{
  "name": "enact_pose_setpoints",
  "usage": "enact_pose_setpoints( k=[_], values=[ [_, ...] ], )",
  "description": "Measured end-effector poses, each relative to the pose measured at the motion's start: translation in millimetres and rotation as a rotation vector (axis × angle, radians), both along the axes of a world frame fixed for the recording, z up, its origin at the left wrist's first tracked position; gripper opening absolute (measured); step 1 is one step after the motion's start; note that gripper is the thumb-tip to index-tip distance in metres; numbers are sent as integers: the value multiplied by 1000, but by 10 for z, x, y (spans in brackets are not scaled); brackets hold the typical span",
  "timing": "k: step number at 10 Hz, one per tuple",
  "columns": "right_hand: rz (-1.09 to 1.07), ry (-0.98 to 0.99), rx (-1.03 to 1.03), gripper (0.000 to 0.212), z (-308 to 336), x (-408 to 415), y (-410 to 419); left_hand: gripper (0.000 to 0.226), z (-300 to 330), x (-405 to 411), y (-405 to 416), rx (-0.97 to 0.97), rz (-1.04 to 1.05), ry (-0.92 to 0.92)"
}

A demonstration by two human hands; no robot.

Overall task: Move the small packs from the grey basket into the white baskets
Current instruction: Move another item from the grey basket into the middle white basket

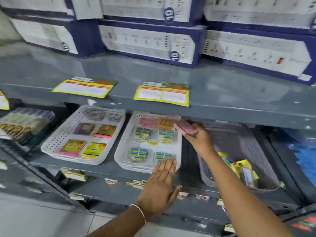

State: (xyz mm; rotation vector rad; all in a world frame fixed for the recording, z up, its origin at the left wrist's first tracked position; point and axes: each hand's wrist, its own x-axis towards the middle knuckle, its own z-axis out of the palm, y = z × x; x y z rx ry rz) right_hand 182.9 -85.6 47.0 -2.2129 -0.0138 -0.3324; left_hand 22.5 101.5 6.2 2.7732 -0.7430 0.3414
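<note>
My right hand (198, 135) is shut on a pink pack (185, 128), held over the far right corner of the middle white basket (122, 151). That basket holds pink and orange packs at the back and blue-and-yellow packs in front. My left hand (159, 185) lies flat and open on the basket's front right rim, fingers touching it. The grey basket (239, 142) stands to the right on the same shelf, with yellow and blue packs (242, 170) at its near end. A second white basket (56, 139) on the left holds yellow, purple and pink packs.
A grey shelf board (222, 100) hangs low over the baskets, with yellow price cards (162, 94) on its edge. Blue-and-white boxes (148, 43) are stacked above. Packaged goods (22, 124) sit at the far left. Blue items (306, 158) lie at the far right.
</note>
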Motion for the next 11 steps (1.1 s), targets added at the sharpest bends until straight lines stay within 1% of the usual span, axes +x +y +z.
enact_pose_setpoints(
  k=[1,2,3,4,5,6,7,8,9,10,11],
  values=[
    [69,29,-76,33,2,147,481,71,-11,17,441,-10,42,-3],
    [172,14,-184,27,-75,445,1074,71,-94,38,999,6,88,23],
    [230,15,-270,28,1,540,1335,70,-176,63,1235,25,98,47],
    [344,128,-345,35,200,592,1626,70,-270,85,1401,85,61,39],
    [313,211,-278,36,206,717,1741,70,-299,80,1445,90,40,12],
    [243,327,-224,32,76,930,1808,70,-323,85,1465,46,39,10],
    [264,344,-225,37,31,996,1882,70,-331,86,1469,33,38,15],
    [182,444,-149,37,-4,1026,1902,69,-327,87,1502,28,19,5],
    [156,441,-232,36,-137,1139,1832,68,-329,88,1524,30,8,7],
    [208,378,-285,40,-348,1310,1778,68,-318,92,1550,51,3,11],
    [203,361,-265,38,-328,1312,1782,68,-304,92,1545,59,-3,14]
  ],
)
